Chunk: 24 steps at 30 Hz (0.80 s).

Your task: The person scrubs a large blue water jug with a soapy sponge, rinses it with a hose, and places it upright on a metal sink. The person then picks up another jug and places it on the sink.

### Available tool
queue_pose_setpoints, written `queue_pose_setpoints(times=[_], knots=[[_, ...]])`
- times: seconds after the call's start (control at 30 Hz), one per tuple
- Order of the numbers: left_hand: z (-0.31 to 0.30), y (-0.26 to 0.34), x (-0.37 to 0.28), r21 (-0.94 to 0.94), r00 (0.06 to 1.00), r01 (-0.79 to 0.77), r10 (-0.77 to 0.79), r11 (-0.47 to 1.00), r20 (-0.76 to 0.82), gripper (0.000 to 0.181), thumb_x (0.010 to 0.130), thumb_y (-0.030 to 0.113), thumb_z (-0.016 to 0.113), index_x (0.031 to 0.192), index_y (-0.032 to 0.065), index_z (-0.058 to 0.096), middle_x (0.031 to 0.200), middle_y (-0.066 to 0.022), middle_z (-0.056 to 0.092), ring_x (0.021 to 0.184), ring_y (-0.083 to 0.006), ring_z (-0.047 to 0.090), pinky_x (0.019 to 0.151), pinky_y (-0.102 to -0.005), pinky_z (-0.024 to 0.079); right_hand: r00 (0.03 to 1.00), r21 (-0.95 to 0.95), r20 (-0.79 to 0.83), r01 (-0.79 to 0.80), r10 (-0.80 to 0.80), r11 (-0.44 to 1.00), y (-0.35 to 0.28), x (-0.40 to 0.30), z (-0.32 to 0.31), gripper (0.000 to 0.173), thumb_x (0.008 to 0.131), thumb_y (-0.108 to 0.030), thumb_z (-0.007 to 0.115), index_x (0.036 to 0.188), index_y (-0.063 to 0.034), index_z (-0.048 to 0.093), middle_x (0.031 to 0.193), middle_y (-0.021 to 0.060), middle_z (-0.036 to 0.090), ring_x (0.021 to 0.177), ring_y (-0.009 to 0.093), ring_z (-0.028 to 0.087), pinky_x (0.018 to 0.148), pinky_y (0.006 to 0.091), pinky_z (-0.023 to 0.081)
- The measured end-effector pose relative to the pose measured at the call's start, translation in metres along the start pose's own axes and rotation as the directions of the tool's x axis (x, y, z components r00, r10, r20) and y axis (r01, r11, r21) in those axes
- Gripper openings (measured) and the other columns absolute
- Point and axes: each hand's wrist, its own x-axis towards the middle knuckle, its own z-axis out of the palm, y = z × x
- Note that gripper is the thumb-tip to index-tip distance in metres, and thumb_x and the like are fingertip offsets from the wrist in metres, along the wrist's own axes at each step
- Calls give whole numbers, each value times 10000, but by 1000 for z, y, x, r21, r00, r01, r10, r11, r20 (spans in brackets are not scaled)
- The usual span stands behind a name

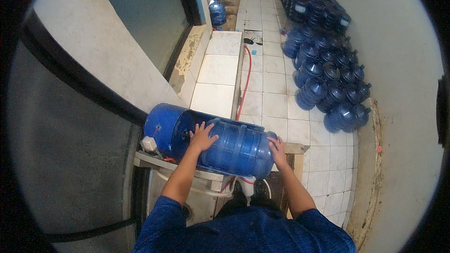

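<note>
A large blue plastic water bottle [230, 147] lies on its side in a cut-open blue plastic drum [163, 126] before me. My left hand [203, 137] rests with spread fingers on the bottle near the drum's inner end. At the bottle's other end, my right hand [278, 151] touches its rounded edge, fingers slightly bent. Neither hand is closed around the bottle. A small white box [149, 144] with a wire is fixed at the drum's closed end. Part of the bottle's lower side is hidden by the drum wall.
Many blue water bottles [311, 91] stand on the tiled floor along the right wall. One more bottle [217, 12] stands farther back at the left. A red hose [249, 73] runs beside a white-tiled ledge [216, 68]. A wooden frame [298, 168] is near my right forearm.
</note>
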Motion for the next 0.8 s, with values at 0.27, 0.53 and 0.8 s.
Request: queue_pose_setpoints(times=[0.27, 0.53, 0.8], knots=[[3, -5, 3, 34, 1000, 0, 0, 999, 9, 759, 909, 544, 647, 1568, 280, 378, 1681, -138, 216, 1545, -414, 163, 1204, -669, 143, 999, 21, -33, 32, -32, 999, 6, -6, 10, 365, 975, -388, 652, 1318, -261, 668, 1588, 281, 301, 1512, 416, 203, 1222, 527, 153], [0, 8, 2, 56, 1000, 2, -4, 998, 28, 795, 933, 512, 623, 1603, 233, 298, 1692, -88, 204, 1546, -402, 170, 1211, -653, 152, 999, 22, 9, 47, -48, 999, 5, 17, 6, 399, 964, -369, 662, 1332, -216, 660, 1621, 268, 259, 1506, 406, 253, 1223, 488, 193], [20, -7, -2, 49, 993, -79, 83, 996, -85, 763, 993, 513, 523, 1594, 102, 295, 1680, -109, 232, 1543, -391, 188, 1212, -615, 192, 938, 655, 250, -347, 242, 671, 30, 77, 20, 514, 1013, -411, 541, 1412, -88, 549, 1223, 95, 656, 1100, 228, 640, 975, 392, 514]])
